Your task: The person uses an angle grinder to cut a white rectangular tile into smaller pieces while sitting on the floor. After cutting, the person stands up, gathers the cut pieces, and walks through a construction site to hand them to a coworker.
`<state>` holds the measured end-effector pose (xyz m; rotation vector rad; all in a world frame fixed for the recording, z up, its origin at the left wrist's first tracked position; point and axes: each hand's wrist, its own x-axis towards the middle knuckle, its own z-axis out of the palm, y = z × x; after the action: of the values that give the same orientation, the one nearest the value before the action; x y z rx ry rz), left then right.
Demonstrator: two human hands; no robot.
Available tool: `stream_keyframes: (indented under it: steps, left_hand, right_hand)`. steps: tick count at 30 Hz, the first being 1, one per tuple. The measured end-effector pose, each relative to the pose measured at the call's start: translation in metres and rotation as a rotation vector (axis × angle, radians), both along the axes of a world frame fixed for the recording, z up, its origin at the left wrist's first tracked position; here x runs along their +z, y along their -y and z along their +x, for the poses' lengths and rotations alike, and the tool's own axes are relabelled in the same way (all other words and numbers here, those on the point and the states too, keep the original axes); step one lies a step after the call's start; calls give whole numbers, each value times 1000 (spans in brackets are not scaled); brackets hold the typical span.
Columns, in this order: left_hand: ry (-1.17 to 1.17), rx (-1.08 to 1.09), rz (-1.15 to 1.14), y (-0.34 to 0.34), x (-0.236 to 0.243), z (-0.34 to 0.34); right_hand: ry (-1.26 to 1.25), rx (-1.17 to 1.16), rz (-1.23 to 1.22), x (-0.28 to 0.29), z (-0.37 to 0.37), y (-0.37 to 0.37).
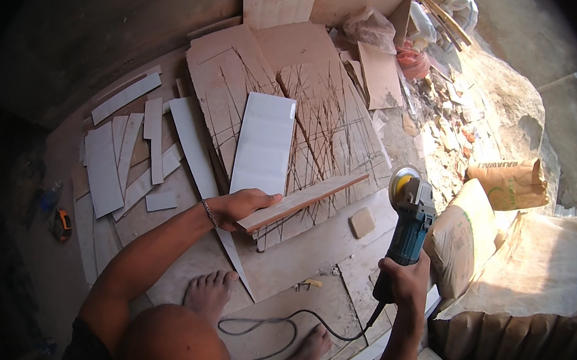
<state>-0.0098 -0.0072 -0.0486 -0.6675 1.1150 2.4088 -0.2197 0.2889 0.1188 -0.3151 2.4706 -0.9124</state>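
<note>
My left hand (239, 207) is closed on one end of a narrow tile strip (304, 199), its reddish-brown cut edge facing me. The strip is held tilted above a scored slab (334, 126). In my right hand (406, 278) is a teal and black angle grinder (406, 233), gripped by its body. Its disc (401, 183), with a yellow centre, points away from me near the strip's far end, apart from it. A white rectangular tile (263, 143) lies on the slabs just beyond my left hand.
Cut tile pieces (105, 169) and an orange tape measure (61, 224) lie on the left. The grinder's cord (269, 319) loops between my bare feet. A small beige block (362, 223) sits near the slabs. Paper sacks (465, 236) and rubble (454, 126) fill the right side.
</note>
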Motion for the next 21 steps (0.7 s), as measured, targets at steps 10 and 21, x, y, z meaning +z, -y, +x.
stream_keyframes:
  steps: [10, 21]
  left_hand:
    - [34, 114, -204, -2, 22, -7]
    - [-50, 107, -86, 1, 1, -5]
  right_hand:
    - [84, 110, -118, 39, 57, 1]
    - [290, 308, -94, 44, 108, 25]
